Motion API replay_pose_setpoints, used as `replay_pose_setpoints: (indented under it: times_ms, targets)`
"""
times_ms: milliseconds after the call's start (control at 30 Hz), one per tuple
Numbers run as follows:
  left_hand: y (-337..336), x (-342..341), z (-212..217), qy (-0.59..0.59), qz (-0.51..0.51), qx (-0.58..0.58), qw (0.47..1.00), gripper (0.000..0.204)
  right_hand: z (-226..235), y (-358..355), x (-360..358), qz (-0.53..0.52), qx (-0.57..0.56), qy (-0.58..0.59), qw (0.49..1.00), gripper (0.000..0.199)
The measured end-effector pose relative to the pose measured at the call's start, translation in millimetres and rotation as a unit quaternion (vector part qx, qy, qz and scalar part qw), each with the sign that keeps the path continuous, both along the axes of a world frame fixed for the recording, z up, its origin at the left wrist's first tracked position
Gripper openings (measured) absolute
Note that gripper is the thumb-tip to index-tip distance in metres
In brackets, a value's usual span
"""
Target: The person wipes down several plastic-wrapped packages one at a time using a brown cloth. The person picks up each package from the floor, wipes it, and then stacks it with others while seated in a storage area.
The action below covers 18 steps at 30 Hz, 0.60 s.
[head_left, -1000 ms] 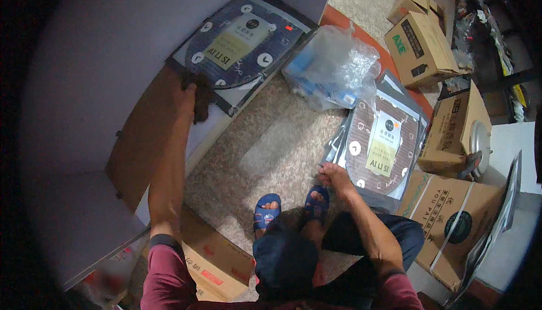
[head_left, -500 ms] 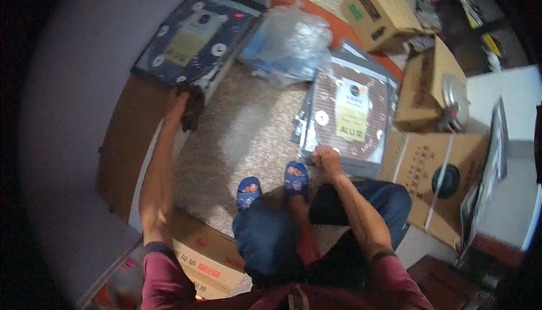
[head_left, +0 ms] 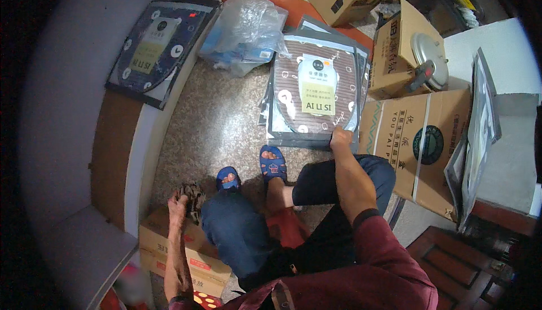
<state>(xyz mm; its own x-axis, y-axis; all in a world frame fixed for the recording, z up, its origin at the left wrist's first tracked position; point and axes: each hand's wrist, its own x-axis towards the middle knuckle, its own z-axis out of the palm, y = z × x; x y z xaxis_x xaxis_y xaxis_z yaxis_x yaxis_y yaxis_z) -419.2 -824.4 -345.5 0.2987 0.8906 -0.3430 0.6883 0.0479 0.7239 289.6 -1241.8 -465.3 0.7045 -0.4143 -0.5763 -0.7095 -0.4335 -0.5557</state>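
Right hand [head_left: 341, 139] pinches the near edge of the packaged mat [head_left: 314, 93], ready for lifting; left hand [head_left: 179, 204] grips a dark cloth [head_left: 193, 196] above a carton [head_left: 169, 236].

The open stretch is the speckled floor [head_left: 214, 124] left of the stack of packaged mats [head_left: 316, 93]: bare from the clear plastic bag [head_left: 245, 31] at its far end down to the blue slippers [head_left: 251, 172]. Right of the stack, cardboard boxes [head_left: 420, 135] stand tight against it. Left of the floor patch a raised ledge [head_left: 116, 146] walls it in, with another mat [head_left: 155, 47] lying on it.
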Motion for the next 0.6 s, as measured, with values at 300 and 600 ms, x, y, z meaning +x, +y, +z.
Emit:
replay_pose_setpoints:
  times_ms: [300, 600]
  targets:
    - [-80, 49, 97, -0.064, 0.012, -0.079, 0.995, 0.067, 6, -55, 18, 0.041, -0.164, 0.000, 0.986, 0.111]
    - [-35, 74, 115, -0.042, -0.002, -0.062, 0.997, 0.085, 27, -30, -12, -0.022, 0.451, 0.013, 0.892, 0.077]
